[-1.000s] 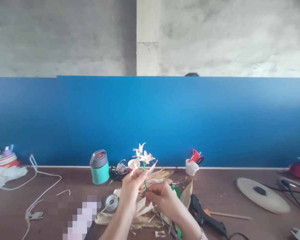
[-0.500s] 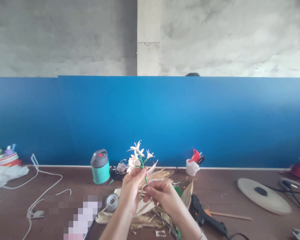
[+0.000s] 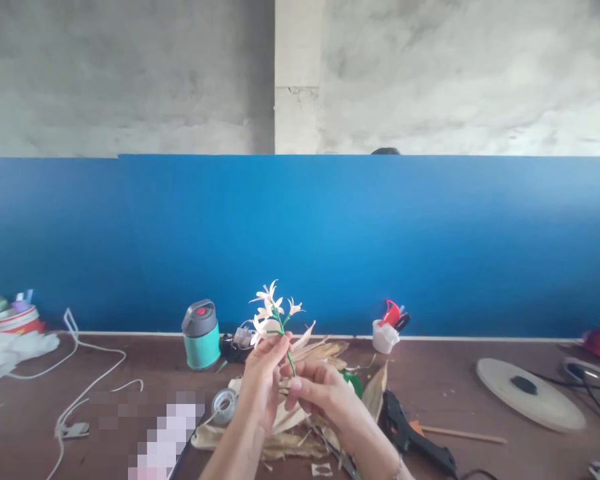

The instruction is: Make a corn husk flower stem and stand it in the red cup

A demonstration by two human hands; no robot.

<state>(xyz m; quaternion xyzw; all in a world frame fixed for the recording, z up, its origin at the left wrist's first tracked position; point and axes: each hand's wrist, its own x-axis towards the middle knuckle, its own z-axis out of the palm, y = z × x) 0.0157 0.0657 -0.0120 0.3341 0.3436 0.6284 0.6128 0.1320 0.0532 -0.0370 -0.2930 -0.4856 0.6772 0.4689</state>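
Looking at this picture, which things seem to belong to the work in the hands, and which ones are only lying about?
Belonging to the work:
flower sprig, held by the left hand and right hand
dry husks, likely
glue gun and tape, perhaps

Seemingly just lying about:
flask
pot lid
pen cup

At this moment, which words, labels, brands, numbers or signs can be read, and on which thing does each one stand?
No text can be read.
Tub: any print on its red and white side is too blurred.
Flask: no lettering visible.
Flowers: none visible.
Pixelated patch: obscured, cannot tell.
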